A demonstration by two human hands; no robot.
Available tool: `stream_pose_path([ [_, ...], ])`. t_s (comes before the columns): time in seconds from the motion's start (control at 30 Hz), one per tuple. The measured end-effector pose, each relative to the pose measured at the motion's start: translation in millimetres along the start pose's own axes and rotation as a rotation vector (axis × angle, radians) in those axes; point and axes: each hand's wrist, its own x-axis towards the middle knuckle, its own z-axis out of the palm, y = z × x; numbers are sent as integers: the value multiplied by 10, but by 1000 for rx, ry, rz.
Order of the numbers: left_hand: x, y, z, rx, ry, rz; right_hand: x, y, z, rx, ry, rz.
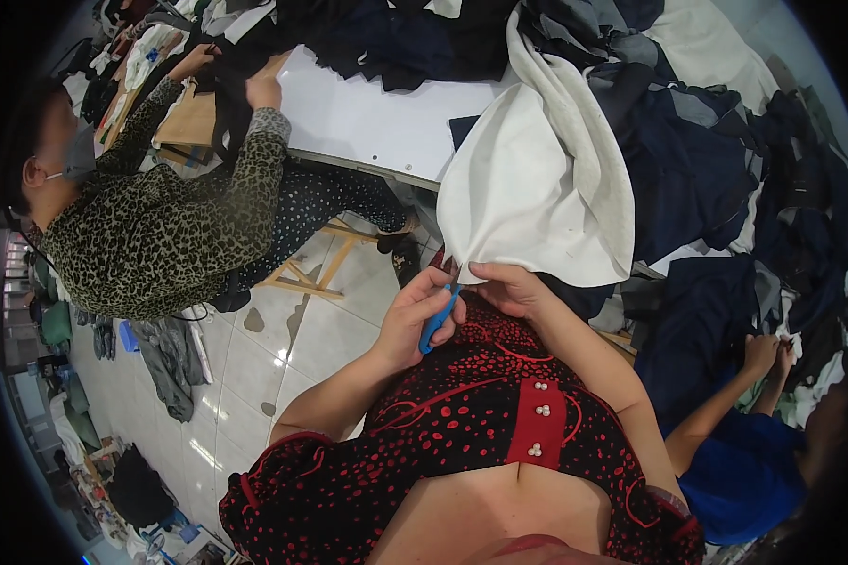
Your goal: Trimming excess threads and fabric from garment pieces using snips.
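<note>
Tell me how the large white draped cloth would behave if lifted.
The large white draped cloth would likely be floppy, since it falls in deep, soft folds. It would probably pucker where pinched, as creases converge near the person's right hand. It may drag, because it lies against piled navy cloth.

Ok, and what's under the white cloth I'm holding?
Beside the left edge of the white cloth, the white tabletop and some dark fabric show, seeming to run beneath it. Whatever lies under its middle is covered, so I can't tell.
</note>
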Motion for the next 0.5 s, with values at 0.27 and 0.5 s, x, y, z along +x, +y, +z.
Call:
stream_pose_path([
  [0.27,-25,24,-46,32,7,-57,67,14,-64,-228,-7,-43],
  [0.5,18,68,-43,34,97,-65,-49,10,95,-797,228,-194],
])
